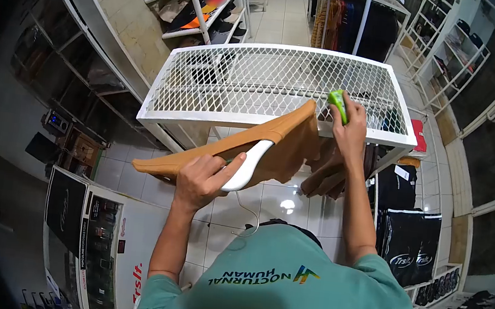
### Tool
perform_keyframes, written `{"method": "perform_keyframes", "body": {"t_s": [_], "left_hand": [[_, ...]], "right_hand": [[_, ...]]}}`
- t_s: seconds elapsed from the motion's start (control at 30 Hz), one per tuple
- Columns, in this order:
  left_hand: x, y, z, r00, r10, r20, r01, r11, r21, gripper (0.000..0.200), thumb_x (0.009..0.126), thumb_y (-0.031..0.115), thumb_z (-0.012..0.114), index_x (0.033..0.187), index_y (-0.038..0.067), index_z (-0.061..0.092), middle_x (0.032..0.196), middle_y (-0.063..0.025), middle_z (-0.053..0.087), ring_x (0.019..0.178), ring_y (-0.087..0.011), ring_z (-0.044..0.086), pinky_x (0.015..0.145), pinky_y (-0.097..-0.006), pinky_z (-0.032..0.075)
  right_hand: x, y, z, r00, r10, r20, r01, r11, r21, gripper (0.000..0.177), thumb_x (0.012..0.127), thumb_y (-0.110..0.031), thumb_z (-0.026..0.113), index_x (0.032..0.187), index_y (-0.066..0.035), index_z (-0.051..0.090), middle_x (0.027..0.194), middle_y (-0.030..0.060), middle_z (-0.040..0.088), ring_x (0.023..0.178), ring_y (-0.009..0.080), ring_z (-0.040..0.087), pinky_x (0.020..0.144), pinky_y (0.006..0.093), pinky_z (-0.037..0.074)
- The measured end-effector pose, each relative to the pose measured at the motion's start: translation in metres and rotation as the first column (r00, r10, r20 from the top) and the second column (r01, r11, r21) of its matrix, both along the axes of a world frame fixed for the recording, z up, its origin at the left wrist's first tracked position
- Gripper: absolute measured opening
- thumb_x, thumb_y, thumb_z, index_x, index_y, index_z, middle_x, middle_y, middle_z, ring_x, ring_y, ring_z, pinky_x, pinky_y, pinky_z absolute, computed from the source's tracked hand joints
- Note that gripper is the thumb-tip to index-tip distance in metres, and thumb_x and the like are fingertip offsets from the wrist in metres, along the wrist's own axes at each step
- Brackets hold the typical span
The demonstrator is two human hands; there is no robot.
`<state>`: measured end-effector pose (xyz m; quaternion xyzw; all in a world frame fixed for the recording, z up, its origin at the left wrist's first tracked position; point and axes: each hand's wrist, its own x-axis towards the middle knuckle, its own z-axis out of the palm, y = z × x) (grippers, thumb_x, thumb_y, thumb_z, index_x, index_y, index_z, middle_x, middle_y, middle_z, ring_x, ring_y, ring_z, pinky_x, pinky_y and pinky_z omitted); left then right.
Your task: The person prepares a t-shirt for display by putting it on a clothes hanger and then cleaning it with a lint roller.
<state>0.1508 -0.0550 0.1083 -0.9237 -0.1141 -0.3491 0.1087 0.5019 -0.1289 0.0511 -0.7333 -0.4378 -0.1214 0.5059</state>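
A tan-brown garment (284, 152) hangs over a white hanger (249, 168), its metal hook pointing down toward my body. My left hand (206, 177) is closed around the hanger and the garment's edge, with the cloth stretching out to the left and right of it. In my right hand (347, 123), a small bright green object (337, 105) is gripped between thumb and fingers, above the near edge of the white mesh rack (275, 125). The garment's raised right end is just left of that hand. Darker brown cloth (326, 178) hangs below my right wrist.
Folded black packages (410, 241) lie on a rack at the right. Shelves (199, 13) with goods stand at the back left, beside a person's blurred head. Hanging clothes (335, 22) are at the back. A white display board (131, 227) stands at the lower left.
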Motion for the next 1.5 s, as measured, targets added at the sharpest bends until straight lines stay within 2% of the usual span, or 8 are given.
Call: {"method": "perform_keyframes", "body": {"t_s": [0.23,0.43,0.7,0.97,1.1,1.27,1.43,1.5], "left_hand": [[0.003,0.002,-0.001,0.999,-0.009,-0.035,0.009,1.000,-0.004,0.052,0.073,0.016,0.075,0.125,0.017,0.076,0.070,0.0022,0.044,0.062,-0.0146,0.050,0.054,-0.0315,0.043],[-0.008,0.001,-0.005,1.000,0.010,0.002,-0.010,1.000,-0.021,0.052,0.073,0.018,0.073,0.125,0.016,0.076,0.070,0.0021,0.045,0.062,-0.0149,0.050,0.054,-0.0313,0.044],[-0.006,0.002,-0.003,1.000,-0.006,-0.017,0.005,0.997,-0.080,0.057,0.072,0.020,0.072,0.128,0.014,0.074,0.071,0.0009,0.045,0.063,-0.0168,0.052,0.056,-0.0332,0.045],[-0.036,0.010,0.013,0.997,-0.006,0.077,0.039,0.901,-0.431,0.048,0.060,0.000,0.076,0.106,0.011,0.080,0.075,-0.0050,0.065,0.064,-0.0252,0.062,0.058,-0.0367,0.048],[-0.044,0.034,0.010,0.986,-0.003,0.165,0.101,0.801,-0.591,0.025,0.067,-0.007,0.075,0.091,0.002,0.075,0.081,-0.0104,0.074,0.067,-0.0211,0.069,0.063,-0.0307,0.053],[-0.055,0.053,0.016,0.937,0.237,0.255,0.084,0.557,-0.826,0.027,0.074,-0.008,0.076,0.096,-0.001,0.061,0.085,-0.0084,0.076,0.082,-0.0156,0.074,0.073,-0.0276,0.059],[-0.061,0.062,-0.008,0.824,0.471,0.315,-0.301,0.835,-0.460,0.065,0.073,0.016,0.091,0.132,0.006,0.064,0.117,-0.0104,0.064,0.103,-0.0222,0.062,0.093,-0.0361,0.050],[-0.062,0.062,-0.045,0.664,0.625,0.411,-0.153,0.652,-0.743,0.073,0.080,0.023,0.090,0.141,0.003,0.056,0.114,-0.0093,0.064,0.097,-0.0173,0.062,0.087,-0.0315,0.051]], "right_hand": [[-0.086,-0.016,0.060,0.829,0.522,0.203,-0.524,0.850,-0.043,0.054,0.086,-0.023,0.080,0.136,-0.011,0.066,0.119,0.0196,0.063,0.103,0.0381,0.066,0.089,0.0434,0.054],[0.001,0.013,-0.001,0.999,-0.005,0.046,0.010,0.994,-0.107,0.048,0.094,-0.024,0.074,0.138,-0.008,0.064,0.117,0.0202,0.063,0.100,0.0367,0.066,0.087,0.0439,0.053],[-0.101,-0.017,0.050,0.836,0.536,0.121,-0.536,0.844,-0.039,0.055,0.087,-0.023,0.078,0.139,-0.013,0.063,0.117,0.0178,0.063,0.100,0.0394,0.067,0.085,0.0436,0.055],[-0.021,0.000,-0.015,0.988,0.150,-0.039,-0.154,0.979,-0.131,0.050,0.100,-0.027,0.066,0.144,-0.006,0.056,0.117,0.0204,0.061,0.106,0.0379,0.064,0.090,0.0443,0.053],[-0.067,0.000,0.025,0.736,0.641,-0.218,-0.666,0.743,-0.062,0.045,0.104,-0.025,0.060,0.142,-0.003,0.056,0.119,0.0208,0.062,0.113,0.0318,0.062,0.100,0.0410,0.047],[-0.103,0.009,0.026,0.220,0.807,-0.547,-0.973,0.220,-0.067,0.107,0.067,-0.046,0.095,0.151,-0.001,0.045,0.140,0.0159,0.058,0.130,0.0272,0.055,0.113,0.0363,0.041],[-0.149,0.029,-0.029,0.129,0.735,-0.665,-0.948,0.289,0.135,0.089,0.073,-0.013,0.086,0.149,0.003,0.041,0.135,0.0147,0.059,0.125,0.0211,0.056,0.109,0.0334,0.043],[-0.177,0.034,-0.033,0.139,0.764,-0.630,-0.920,0.335,0.202,0.083,0.075,0.000,0.081,0.147,0.003,0.041,0.132,0.0104,0.060,0.122,0.0167,0.056,0.106,0.0314,0.045]]}}
